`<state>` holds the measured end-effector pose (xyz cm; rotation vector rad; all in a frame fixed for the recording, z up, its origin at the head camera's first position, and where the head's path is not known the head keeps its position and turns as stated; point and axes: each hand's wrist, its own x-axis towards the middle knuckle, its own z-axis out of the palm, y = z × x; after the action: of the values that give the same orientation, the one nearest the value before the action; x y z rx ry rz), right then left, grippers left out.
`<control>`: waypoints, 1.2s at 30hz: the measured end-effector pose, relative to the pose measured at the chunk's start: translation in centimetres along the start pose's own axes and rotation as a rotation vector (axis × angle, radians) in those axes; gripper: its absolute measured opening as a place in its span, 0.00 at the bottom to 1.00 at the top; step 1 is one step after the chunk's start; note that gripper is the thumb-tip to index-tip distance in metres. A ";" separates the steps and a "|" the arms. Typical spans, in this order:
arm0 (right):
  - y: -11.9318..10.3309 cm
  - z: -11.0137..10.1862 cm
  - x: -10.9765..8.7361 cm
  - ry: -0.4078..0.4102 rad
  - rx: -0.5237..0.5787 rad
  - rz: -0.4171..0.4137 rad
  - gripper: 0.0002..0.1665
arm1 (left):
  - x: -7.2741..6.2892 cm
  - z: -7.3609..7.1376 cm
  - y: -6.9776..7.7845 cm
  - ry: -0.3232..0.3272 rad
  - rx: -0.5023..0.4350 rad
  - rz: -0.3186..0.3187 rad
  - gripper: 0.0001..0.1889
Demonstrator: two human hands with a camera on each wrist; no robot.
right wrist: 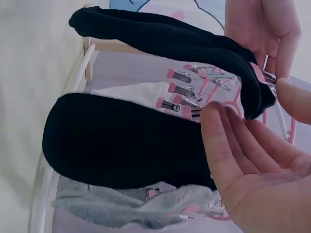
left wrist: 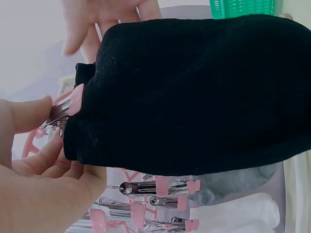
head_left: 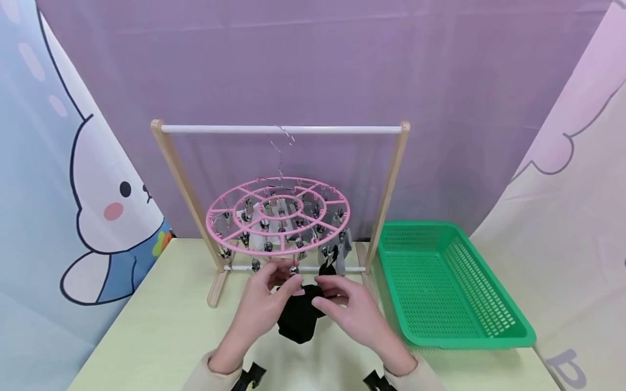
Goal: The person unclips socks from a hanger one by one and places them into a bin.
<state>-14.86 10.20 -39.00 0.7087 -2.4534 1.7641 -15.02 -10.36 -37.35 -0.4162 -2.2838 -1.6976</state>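
My left hand (head_left: 261, 304) pinches a metal clip (left wrist: 62, 109) with pink tips, hanging from the front of the pink round drying hanger (head_left: 279, 253). The clip's tips sit on the cuff of a black sock (left wrist: 194, 97), which hangs down from it. Beside this sock is my right hand (head_left: 357, 315), its fingers (right wrist: 218, 145) extended and loosely bent, gripping nothing; whether they touch the cloth I cannot tell. A second black sock (right wrist: 121, 143) hangs to the right, partly behind the right fingers in the right wrist view.
The hanger hooks over the white bar (head_left: 220, 130) of a wooden-sided stand (head_left: 388, 195). Grey socks (right wrist: 126, 208) and white socks (left wrist: 238, 213) hang among several other clips. A green basket (head_left: 508, 304) stands at the right of the table (head_left: 142, 320).
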 end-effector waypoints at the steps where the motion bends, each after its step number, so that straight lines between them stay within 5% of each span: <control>1: 0.0 0.1 0.1 -0.002 0.002 0.010 0.23 | 0.0 0.1 0.0 0.001 0.001 0.005 0.14; 14: 0.1 0.2 1.0 -0.051 0.144 0.079 0.12 | 0.2 0.6 -0.1 -0.028 -0.036 -0.001 0.13; 26: 0.3 0.4 1.1 -0.011 0.137 0.060 0.08 | 0.4 0.9 0.0 0.019 -0.033 0.040 0.05; 36: 0.5 0.3 0.5 -0.019 0.077 0.039 0.08 | 0.5 0.6 0.6 0.034 -0.051 -0.007 0.04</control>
<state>-15.43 9.92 -39.42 0.6903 -2.4390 1.8841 -15.26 -9.55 -36.82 -0.3878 -2.2242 -1.7562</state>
